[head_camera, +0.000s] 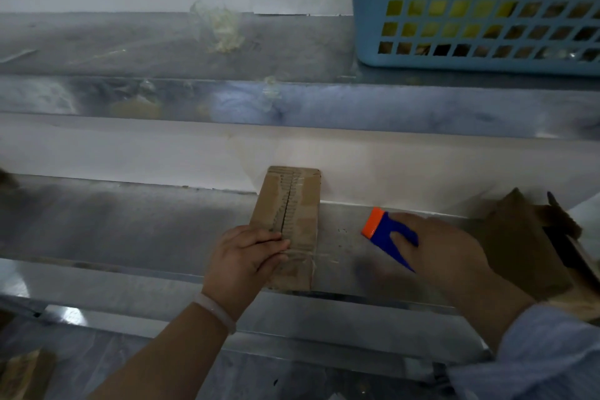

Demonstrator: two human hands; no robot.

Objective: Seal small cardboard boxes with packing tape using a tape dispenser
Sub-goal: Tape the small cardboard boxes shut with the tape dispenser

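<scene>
A small brown cardboard box (pixel 297 204) lies lengthwise on the steel table (pixel 130 224), its top seam facing up with clear tape over the near end. My left hand (pixel 246 256) rests on the box's near left part, fingers curled over the seam and pressing it down. To the right, my right hand (pixel 438 247) grips a blue tape dispenser with an orange tip (pixel 384 234), held just above the table and apart from the box. Most of the dispenser is hidden under my hand.
A blue plastic basket (pixel 470 55) with yellow and brown items stands on the upper shelf at back right. Crumpled tape scraps (pixel 220 26) lie on that shelf. Open cardboard boxes (pixel 526 237) sit at the right edge, behind my right hand.
</scene>
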